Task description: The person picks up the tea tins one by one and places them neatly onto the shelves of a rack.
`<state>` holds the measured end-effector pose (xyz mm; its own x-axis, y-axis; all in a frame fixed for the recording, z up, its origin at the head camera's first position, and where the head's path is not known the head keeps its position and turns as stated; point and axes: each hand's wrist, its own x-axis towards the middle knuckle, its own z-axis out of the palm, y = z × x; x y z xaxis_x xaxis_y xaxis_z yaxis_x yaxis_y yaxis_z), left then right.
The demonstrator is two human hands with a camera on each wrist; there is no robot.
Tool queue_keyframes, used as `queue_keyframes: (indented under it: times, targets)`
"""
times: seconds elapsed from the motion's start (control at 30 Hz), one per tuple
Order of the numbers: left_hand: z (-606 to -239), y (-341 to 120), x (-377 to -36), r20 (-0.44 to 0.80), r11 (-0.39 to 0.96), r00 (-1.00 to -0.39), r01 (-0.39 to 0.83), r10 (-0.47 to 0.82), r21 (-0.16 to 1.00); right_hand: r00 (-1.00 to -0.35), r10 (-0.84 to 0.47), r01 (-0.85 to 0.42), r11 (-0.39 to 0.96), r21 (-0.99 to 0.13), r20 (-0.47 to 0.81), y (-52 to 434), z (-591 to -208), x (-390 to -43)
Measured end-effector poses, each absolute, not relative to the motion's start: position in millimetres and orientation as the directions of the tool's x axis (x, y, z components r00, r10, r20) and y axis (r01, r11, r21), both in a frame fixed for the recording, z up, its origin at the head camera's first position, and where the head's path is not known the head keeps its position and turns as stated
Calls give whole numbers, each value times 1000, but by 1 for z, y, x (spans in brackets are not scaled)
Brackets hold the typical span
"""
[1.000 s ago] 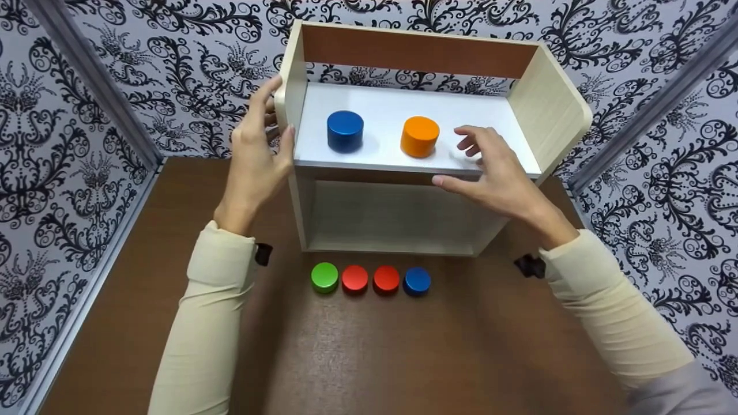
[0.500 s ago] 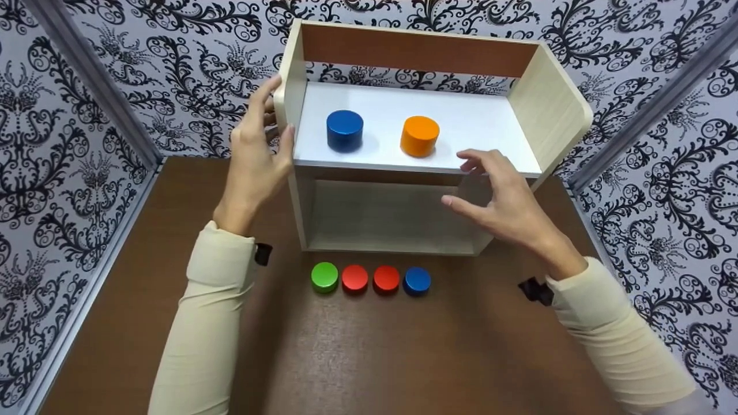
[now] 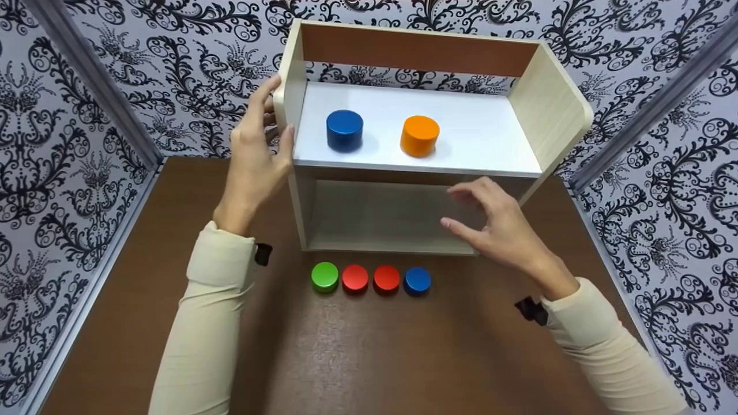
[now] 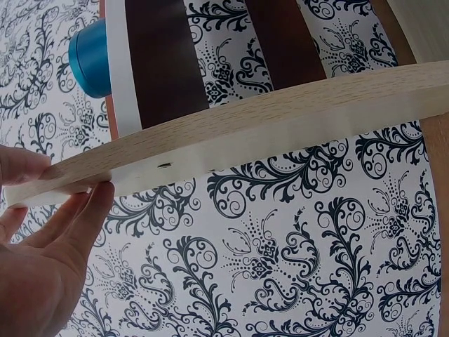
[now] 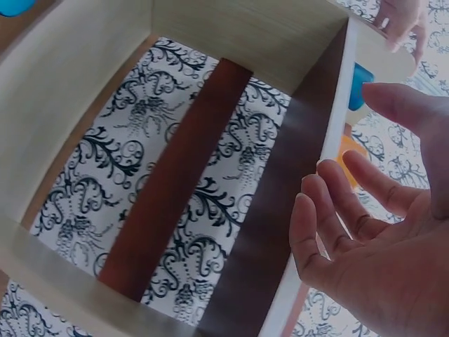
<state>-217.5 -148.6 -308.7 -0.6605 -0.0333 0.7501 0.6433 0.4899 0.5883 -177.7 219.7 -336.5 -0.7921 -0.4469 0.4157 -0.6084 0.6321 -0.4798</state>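
1. The shelf unit (image 3: pixel 550 109) looks like pale, matt wood-grain board; its shelf (image 3: pixel 473 127) is smooth and white.
2. The blue cylinder (image 3: pixel 345 130) and orange cylinder (image 3: pixel 420 135) have a smooth, slightly glossy painted finish.
3. The table (image 3: pixel 403 357) is dark brown, matt wood-look laminate.
4. The sleeves (image 3: pixel 202 323) are soft beige cloth.
5. The walls (image 3: pixel 75 173) look like patterned paper.

The head camera looks forward and down from above the near edge of the table (image 3: pixel 115 323), taking in the whole shelf (image 3: pixel 553 109) and both arms. The left wrist camera sits very close to the shelf's left wall (image 4: pixel 280 119), facing right. The right wrist camera looks from near into the lower bay. All three share the shelf (image 5: pixel 84 77).
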Motion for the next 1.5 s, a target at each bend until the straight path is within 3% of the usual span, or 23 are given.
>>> queue_keyframes:
  times: [1.27,1.5]
  targets:
    - [-310,-149,-218,750,488,-661,643,-34,589,-904,-386,-404,632,-661,182,229,-456,-156]
    - [-310,-149,-218,744,494,-668,636,-33,593,-904,-383,-404,626,-667,189,230,-480,-154]
